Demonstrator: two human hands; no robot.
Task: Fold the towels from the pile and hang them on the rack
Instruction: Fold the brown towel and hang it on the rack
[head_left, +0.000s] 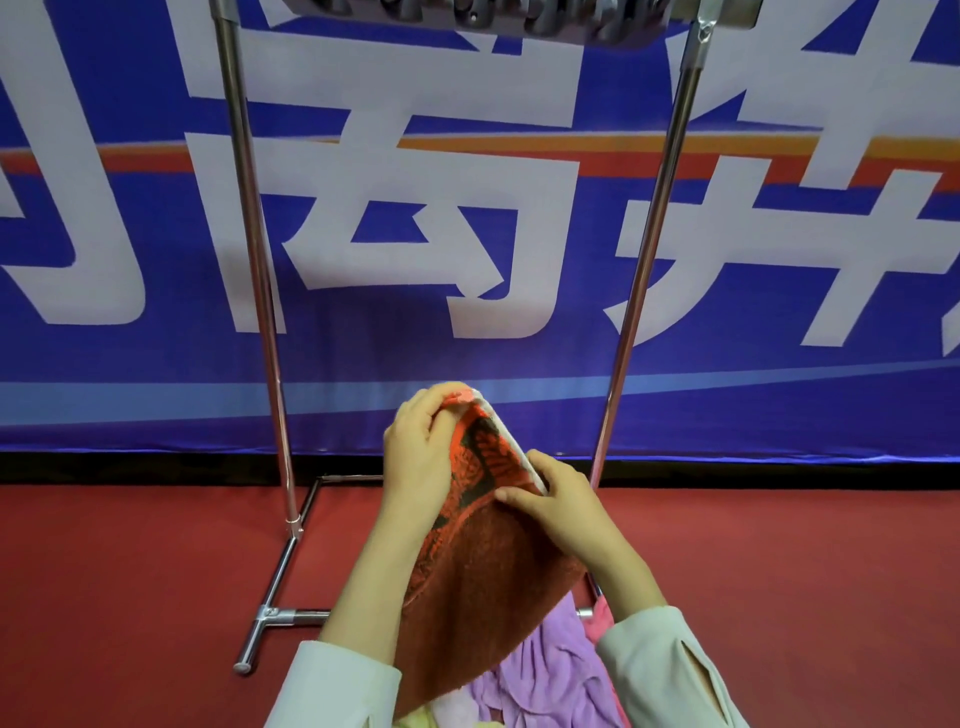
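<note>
- Terry cloth, soft and limp: the rust-brown towel with an orange-and-black patterned band looks light to me and will sag wherever I don't support it, so I'd grip it at the corners and along the folded edge.
- My left hand pinches the top corner, fingers closed on it.
- My right hand clamps the white-edged side lower down.
- The towel hangs between them, above the pile of lilac and pink towels, in front of the chrome tube rack on the red floor.

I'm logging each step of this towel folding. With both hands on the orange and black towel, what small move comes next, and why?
Probably lift it toward the chrome rack's top bar. The orange and black patterned towel looks folded already, pinched by the left hand and right hand, below the bar.
</note>
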